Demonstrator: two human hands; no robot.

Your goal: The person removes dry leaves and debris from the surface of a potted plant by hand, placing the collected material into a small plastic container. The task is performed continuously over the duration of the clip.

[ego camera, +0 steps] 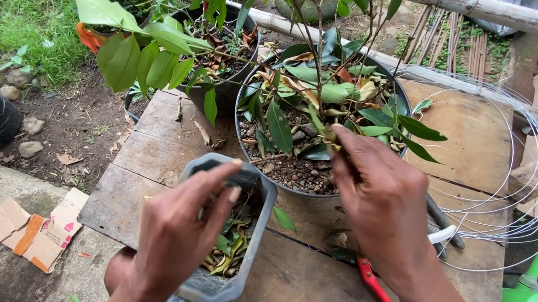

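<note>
Your left hand (183, 227) grips one grey tray (219, 293); your right hand (376, 195) pinches one leaf (323, 132) in the pot (303, 181) at twelve o'clock.

Right hand (382, 203) hides pruner (381, 295) blades.

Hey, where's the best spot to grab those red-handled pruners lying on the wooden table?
Probably by the red handles, coming from the near edge of the wooden table. They angle toward you and lie exposed, while the blade end sits tucked under the right hand, beside the wire coil.
</note>
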